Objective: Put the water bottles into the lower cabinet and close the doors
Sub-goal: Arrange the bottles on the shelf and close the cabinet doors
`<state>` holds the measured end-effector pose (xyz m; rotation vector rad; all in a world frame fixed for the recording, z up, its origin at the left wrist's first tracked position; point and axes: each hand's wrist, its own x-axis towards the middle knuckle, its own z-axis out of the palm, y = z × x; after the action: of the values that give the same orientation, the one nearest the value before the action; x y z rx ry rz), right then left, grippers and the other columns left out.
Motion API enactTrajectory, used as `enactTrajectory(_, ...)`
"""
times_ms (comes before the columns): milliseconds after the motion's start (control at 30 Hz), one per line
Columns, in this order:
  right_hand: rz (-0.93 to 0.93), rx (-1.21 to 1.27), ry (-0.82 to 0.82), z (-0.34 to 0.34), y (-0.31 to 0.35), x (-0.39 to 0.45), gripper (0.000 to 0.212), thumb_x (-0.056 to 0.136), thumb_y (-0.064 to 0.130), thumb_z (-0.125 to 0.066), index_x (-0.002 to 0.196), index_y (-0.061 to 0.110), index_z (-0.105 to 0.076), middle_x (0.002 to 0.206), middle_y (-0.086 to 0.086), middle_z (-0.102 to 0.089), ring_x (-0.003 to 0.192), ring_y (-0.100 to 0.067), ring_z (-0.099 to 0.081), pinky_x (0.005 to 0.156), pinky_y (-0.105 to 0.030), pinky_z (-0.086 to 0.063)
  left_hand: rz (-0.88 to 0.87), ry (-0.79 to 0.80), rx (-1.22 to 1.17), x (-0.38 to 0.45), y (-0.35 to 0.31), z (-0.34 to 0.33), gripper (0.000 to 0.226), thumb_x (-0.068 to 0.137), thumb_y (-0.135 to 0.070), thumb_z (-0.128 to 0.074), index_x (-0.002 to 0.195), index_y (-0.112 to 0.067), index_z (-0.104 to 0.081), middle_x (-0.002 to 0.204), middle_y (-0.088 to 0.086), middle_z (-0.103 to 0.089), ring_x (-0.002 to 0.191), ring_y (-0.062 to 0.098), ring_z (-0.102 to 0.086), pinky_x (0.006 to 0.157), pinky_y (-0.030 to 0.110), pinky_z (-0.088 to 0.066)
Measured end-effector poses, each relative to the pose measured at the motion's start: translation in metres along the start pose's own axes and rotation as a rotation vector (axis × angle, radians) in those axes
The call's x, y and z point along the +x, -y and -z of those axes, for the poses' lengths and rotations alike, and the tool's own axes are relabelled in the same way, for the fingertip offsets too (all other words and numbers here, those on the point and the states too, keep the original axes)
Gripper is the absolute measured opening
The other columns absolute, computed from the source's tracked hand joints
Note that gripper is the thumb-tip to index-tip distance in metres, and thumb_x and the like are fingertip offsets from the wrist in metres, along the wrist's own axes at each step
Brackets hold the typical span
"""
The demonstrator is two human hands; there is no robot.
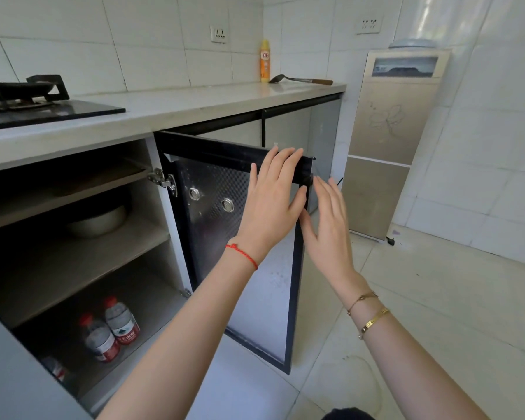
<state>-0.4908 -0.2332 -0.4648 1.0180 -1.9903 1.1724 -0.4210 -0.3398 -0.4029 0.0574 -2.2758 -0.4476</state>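
Note:
Two clear water bottles with red caps and red labels stand side by side on the bottom shelf of the lower cabinet, one in front (100, 338) and one behind (122, 320). A third red-labelled item (55, 367) peeks out at the cabinet's lower left, mostly hidden. The black-framed right door (212, 213) stands swung wide, its inner side facing me. My left hand (270, 201) lies flat on the door's upper outer corner, fingers over the top rail. My right hand (328, 225) is spread, palm against the door's free edge.
A metal bowl (99, 221) sits on the middle shelf. The counter (194, 104) carries a gas stove (25, 95), a yellow bottle (264, 60) and a spatula (300, 80). A water dispenser (388, 140) stands at right. The left door's panel (19, 368) is at lower left.

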Motion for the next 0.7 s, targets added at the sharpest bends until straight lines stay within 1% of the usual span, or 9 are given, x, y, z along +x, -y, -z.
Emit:
enactTrajectory(67, 0.020, 0.013, 0.006, 0.002, 0.005, -0.005, 0.053, 0.098, 0.025, -0.047, 0.146, 0.006, -0.034, 0.152, -0.004, -0.037, 0.147, -0.017, -0.021, 0.121, -0.028, -0.019, -0.017, -0.025, -0.015, -0.006, 0.002, 0.004, 0.054, 0.095, -0.025, -0.049, 0.147, -0.020, -0.035, 0.153, -0.005, -0.035, 0.149, 0.016, -0.017, 0.119, 0.055, -0.019)
enactTrajectory(133, 0.043, 0.022, 0.021, 0.004, 0.010, -0.010, 0.053, 0.098, 0.023, -0.047, 0.146, 0.006, -0.033, 0.152, -0.004, -0.036, 0.146, -0.016, -0.022, 0.121, -0.028, -0.019, -0.030, -0.049, -0.025, -0.014, 0.003, 0.010, 0.053, 0.095, -0.026, -0.049, 0.146, -0.020, -0.036, 0.152, -0.005, -0.037, 0.149, 0.016, -0.019, 0.118, 0.053, -0.021)
enactTrajectory(300, 0.144, 0.040, 0.093, 0.008, 0.024, -0.024, 0.054, 0.098, 0.016, -0.047, 0.148, 0.007, -0.029, 0.153, -0.004, -0.032, 0.143, -0.017, -0.028, 0.118, -0.039, -0.027, -0.042, -0.107, -0.059, -0.036, 0.006, 0.028, 0.048, 0.096, -0.027, -0.051, 0.142, -0.019, -0.041, 0.148, -0.004, -0.041, 0.148, 0.015, -0.022, 0.119, 0.049, -0.023)
enactTrajectory(467, 0.287, 0.023, 0.158, 0.003, 0.047, -0.040, 0.057, 0.098, 0.017, -0.046, 0.149, 0.004, -0.026, 0.157, -0.006, -0.026, 0.145, -0.021, -0.027, 0.118, -0.042, -0.027, -0.054, -0.171, -0.052, -0.066, 0.011, 0.059, 0.047, 0.096, -0.025, -0.054, 0.141, -0.015, -0.043, 0.147, -0.002, -0.044, 0.148, 0.017, -0.023, 0.117, 0.050, -0.027)
enactTrajectory(600, 0.394, 0.053, 0.191, -0.018, 0.076, -0.052, 0.059, 0.097, 0.017, -0.048, 0.148, -0.001, -0.025, 0.158, -0.010, -0.023, 0.146, -0.024, -0.024, 0.120, -0.039, -0.023, -0.035, -0.220, 0.010, -0.096, 0.018, 0.092, 0.048, 0.096, -0.021, -0.055, 0.142, -0.014, -0.043, 0.149, -0.001, -0.044, 0.148, 0.019, -0.023, 0.116, 0.051, -0.027)
enactTrajectory(700, 0.448, 0.117, 0.195, -0.041, 0.100, -0.060, 0.061, 0.096, 0.017, -0.050, 0.148, -0.001, -0.023, 0.158, -0.012, -0.021, 0.147, -0.027, -0.022, 0.121, -0.040, -0.021, 0.005, -0.232, 0.108, -0.119, 0.028, 0.118, 0.051, 0.096, -0.023, -0.053, 0.145, -0.015, -0.039, 0.152, -0.002, -0.039, 0.149, 0.018, -0.019, 0.117, 0.051, -0.026)
